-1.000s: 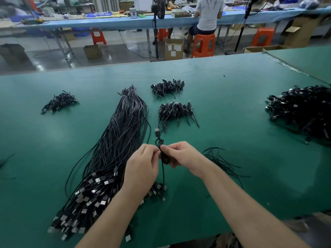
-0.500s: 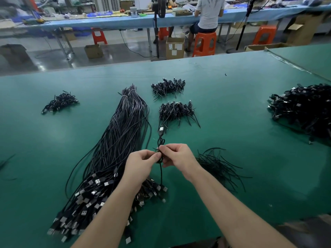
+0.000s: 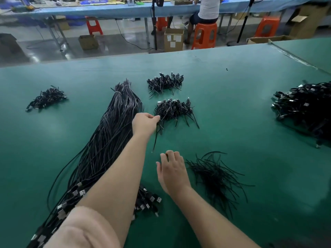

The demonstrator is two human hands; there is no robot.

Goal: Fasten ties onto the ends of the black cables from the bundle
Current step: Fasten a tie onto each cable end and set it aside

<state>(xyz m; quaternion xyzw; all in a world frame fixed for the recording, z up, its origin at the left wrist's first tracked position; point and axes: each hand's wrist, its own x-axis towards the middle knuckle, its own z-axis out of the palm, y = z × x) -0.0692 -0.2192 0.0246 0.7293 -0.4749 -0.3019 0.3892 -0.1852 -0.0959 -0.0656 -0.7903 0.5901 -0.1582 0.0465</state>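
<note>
A long bundle of black cables (image 3: 111, 133) runs from the table's middle toward me, its USB plugs (image 3: 71, 192) at the near end. My left hand (image 3: 145, 122) reaches forward and pinches a coiled black cable (image 3: 158, 125) at the left edge of a small pile of tied cables (image 3: 175, 110). A thin black tail (image 3: 154, 142) hangs from that hand. My right hand (image 3: 172, 169) hovers low over the green table (image 3: 241, 133) with loosely bent fingers, holding nothing, just left of a loose heap of black ties (image 3: 215, 174).
More tied cable piles lie farther back (image 3: 164, 83), at the left (image 3: 46, 99) and in a big heap at the right (image 3: 304, 108). Beyond the table's far edge are orange stools, cardboard boxes and a seated person (image 3: 207, 9).
The hands have parted. My left hand carried the cable forward to the near pile of tied cables. My right hand let go and dropped toward the table beside the loose ties.
</note>
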